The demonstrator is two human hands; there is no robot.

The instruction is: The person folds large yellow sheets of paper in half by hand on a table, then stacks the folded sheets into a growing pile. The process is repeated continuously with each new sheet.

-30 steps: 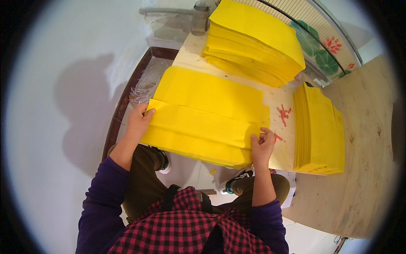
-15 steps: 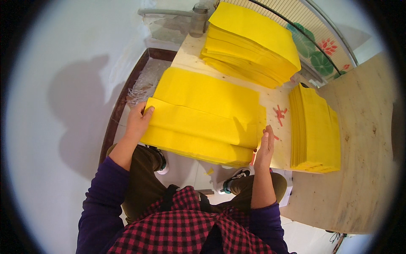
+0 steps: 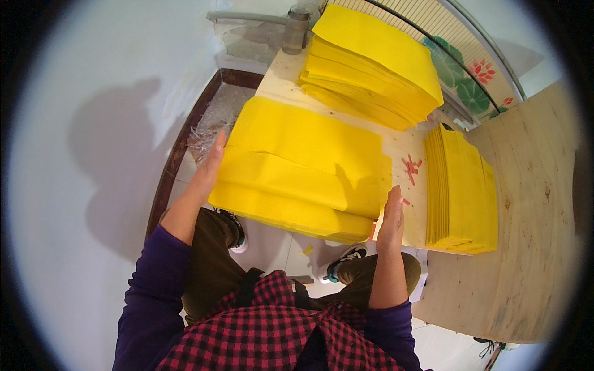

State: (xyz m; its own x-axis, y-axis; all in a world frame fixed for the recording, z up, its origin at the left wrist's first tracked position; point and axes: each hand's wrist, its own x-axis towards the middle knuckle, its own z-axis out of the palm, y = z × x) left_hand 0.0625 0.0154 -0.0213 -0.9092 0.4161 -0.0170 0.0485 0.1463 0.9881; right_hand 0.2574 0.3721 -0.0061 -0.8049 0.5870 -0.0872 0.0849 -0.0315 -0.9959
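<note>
A pile of yellow fabric sheets (image 3: 303,136) lies in front of me on the wooden table, its near edge overhanging the front. The top sheet is folded, and its fold line runs across the pile. Against the pile's left edge stands my left hand (image 3: 210,166), flat with the fingers stretched out. My right hand (image 3: 390,219) is held upright at the right edge, fingers straight and together, palm turned inward. Whether its palm touches the sheets I cannot tell. Neither hand grips anything.
A taller yellow stack (image 3: 371,65) stands at the back, and another stack (image 3: 461,191) is to the right. Red strips (image 3: 411,168) lie between. A jar (image 3: 296,29) stands at the far left corner. A wooden board (image 3: 520,216) is at right, a wall (image 3: 124,74) at left.
My left hand has let go of the top sheet's left edge and straightened its fingers along the pile's side. The right hand has shifted only slightly.
</note>
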